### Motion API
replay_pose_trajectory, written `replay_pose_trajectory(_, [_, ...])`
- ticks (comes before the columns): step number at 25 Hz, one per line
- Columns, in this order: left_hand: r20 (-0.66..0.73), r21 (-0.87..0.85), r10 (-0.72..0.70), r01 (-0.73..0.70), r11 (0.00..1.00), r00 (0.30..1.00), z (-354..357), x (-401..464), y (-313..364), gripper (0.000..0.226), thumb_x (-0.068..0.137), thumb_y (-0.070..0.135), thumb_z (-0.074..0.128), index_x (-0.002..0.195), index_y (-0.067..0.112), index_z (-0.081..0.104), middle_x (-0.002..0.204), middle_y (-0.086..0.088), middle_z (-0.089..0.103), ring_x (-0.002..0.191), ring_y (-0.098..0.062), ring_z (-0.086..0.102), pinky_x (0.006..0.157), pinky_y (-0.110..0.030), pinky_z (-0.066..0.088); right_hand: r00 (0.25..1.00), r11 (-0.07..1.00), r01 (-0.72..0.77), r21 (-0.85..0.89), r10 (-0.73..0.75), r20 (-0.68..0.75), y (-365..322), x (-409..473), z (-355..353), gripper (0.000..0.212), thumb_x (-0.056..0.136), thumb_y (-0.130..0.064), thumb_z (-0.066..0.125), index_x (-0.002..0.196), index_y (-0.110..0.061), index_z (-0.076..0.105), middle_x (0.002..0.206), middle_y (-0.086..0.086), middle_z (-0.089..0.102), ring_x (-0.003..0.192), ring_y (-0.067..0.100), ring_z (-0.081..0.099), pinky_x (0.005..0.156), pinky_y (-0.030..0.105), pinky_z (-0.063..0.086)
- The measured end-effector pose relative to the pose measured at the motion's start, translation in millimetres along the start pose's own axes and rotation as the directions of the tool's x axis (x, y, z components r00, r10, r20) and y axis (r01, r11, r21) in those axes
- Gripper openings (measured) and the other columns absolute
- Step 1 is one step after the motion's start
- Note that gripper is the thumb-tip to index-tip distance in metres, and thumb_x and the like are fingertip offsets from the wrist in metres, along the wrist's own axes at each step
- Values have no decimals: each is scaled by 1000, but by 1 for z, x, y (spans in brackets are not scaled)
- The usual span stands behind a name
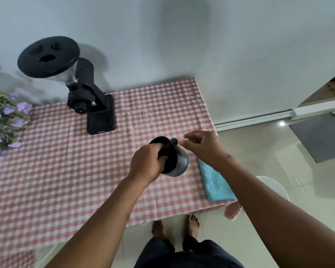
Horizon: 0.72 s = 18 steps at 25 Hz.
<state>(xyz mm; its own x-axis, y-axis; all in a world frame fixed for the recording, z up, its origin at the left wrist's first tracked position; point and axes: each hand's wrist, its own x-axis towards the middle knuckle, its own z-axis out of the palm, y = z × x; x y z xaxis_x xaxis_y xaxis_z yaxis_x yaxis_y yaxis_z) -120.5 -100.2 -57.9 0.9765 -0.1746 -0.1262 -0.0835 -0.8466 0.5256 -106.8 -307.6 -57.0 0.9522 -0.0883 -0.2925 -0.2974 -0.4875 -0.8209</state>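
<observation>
My left hand [147,161] grips a small container with a black top and a steel body [179,161], tilted above the right part of the checked table. A black round lid [159,140] sits just behind my left fingers. My right hand [203,146] hovers beside the container's upper right, fingers loosely curled and holding nothing. A black coffee grinder [89,97] with a wide round hopper lid [48,56] stands at the back of the table, well clear of both hands.
The table wears a pink-and-white checked cloth [66,171]. A folded blue cloth [215,182] lies at its right edge. Purple flowers [4,117] crowd the left side. A white wall stands behind; tiled floor and a white stool [275,186] lie to the right.
</observation>
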Motion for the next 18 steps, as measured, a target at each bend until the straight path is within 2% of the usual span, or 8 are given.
replay_pose_trajectory(3, [-1, -102, -175, 174, 979, 985, 4, -7, -6, 32, 96, 22, 70, 127, 17, 74, 106, -4, 81, 93, -22, 76, 79, -37, 65, 995, 951, -42, -305, 12, -101, 53, -2, -10, 34, 89, -32, 77, 114, -11, 78, 111, 7, 80, 103, 24, 73, 90, 33, 54])
replay_pose_trajectory(6, [-35, -185, -268, 258, 948, 963, 8, -14, -9, 29, 94, 21, 73, 122, 15, 76, 103, -4, 81, 88, -20, 77, 74, -36, 67, 993, 787, -84, -612, 120, 18, 112, -28, 1, 60, 88, -41, 72, 139, -11, 62, 152, 14, 57, 139, 36, 51, 113, 42, 40])
replay_pose_trajectory(8, [-51, -216, -307, 290, 932, 950, 9, -18, -10, 25, 93, 23, 75, 117, 15, 78, 99, -3, 81, 84, -18, 77, 69, -32, 67, 998, 727, 7, -686, 33, 45, 142, -45, 10, 64, 86, -42, 76, 139, -11, 60, 158, 17, 48, 144, 43, 44, 114, 52, 43])
replay_pose_trajectory(10, [-59, -249, -326, 303, 920, 943, 7, -23, -7, 23, 93, 23, 75, 114, 15, 79, 98, 0, 81, 81, -13, 76, 64, -22, 64, 991, 765, 102, -636, -136, -4, 163, -48, 16, 39, 85, -29, 80, 117, -7, 73, 144, 22, 63, 127, 47, 58, 100, 57, 55])
replay_pose_trajectory(12, [-73, -269, -326, 296, 916, 943, 3, -28, -2, 18, 93, 22, 75, 110, 16, 79, 96, 1, 81, 81, -11, 76, 60, -17, 62, 981, 784, 96, -613, -179, -75, 157, -41, 11, 24, 87, -22, 75, 101, -3, 77, 122, 22, 75, 109, 46, 67, 89, 54, 59])
replay_pose_trajectory(15, [-99, -287, -331, 291, 913, 939, -4, -33, 2, 12, 93, 21, 74, 103, 16, 79, 90, 3, 79, 79, -13, 77, 58, -20, 63, 973, 925, 33, -379, -116, -198, 119, -37, -3, 37, 87, -33, 54, 90, -1, 72, 90, 20, 76, 86, 43, 68, 75, 43, 53])
replay_pose_trajectory(16, [-107, -292, -338, 295, 910, 935, -5, -33, 3, 11, 93, 22, 74, 102, 16, 79, 89, 3, 79, 79, -13, 76, 58, -20, 62, 960, 963, 25, -268, -98, -262, 103, -40, -10, 33, 88, -31, 55, 94, -3, 71, 91, 18, 75, 86, 41, 68, 74, 40, 51])
replay_pose_trajectory(18, [-125, -316, -348, 295, 902, 929, -7, -34, 6, 11, 94, 22, 74, 101, 17, 78, 88, 5, 78, 79, -12, 76, 58, -21, 62, 930, 982, 121, -142, -162, -328, 67, -57, -17, 27, 92, -24, 65, 114, -10, 70, 110, 10, 75, 98, 29, 69, 82, 35, 51])
